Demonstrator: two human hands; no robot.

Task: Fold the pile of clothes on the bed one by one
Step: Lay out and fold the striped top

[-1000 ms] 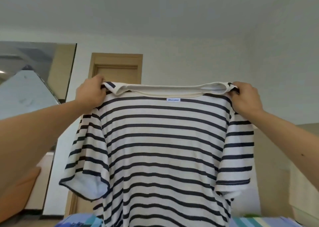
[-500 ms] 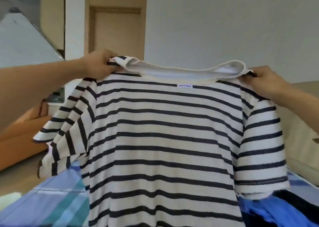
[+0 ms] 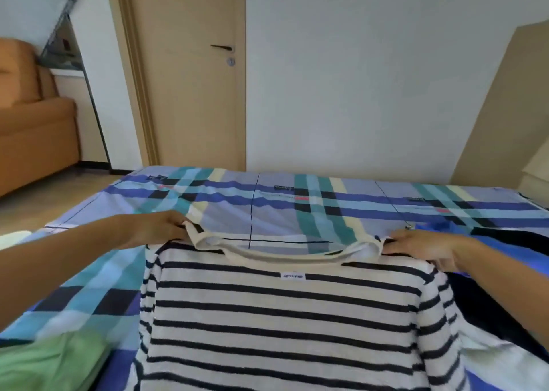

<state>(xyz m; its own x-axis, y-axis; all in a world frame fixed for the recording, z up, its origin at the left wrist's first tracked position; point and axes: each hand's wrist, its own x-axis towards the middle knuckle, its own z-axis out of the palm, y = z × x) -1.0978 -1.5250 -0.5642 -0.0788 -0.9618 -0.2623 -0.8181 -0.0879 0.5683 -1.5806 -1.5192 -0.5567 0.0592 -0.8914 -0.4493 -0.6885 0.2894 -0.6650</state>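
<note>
On the plaid bed (image 3: pixel 297 209) near a door (image 3: pixel 190 87), left hand (image 3: pixel 154 230) and right hand (image 3: pixel 424 251) pinch the striped shirt (image 3: pixel 282 316).

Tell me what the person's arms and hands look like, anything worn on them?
Nothing worn that I can see. The left hand and right hand are bare, with no gloves, and no ring, watch or bracelet shows. The left forearm and right forearm are uncovered to the frame edges; no sleeve is in view.
</note>
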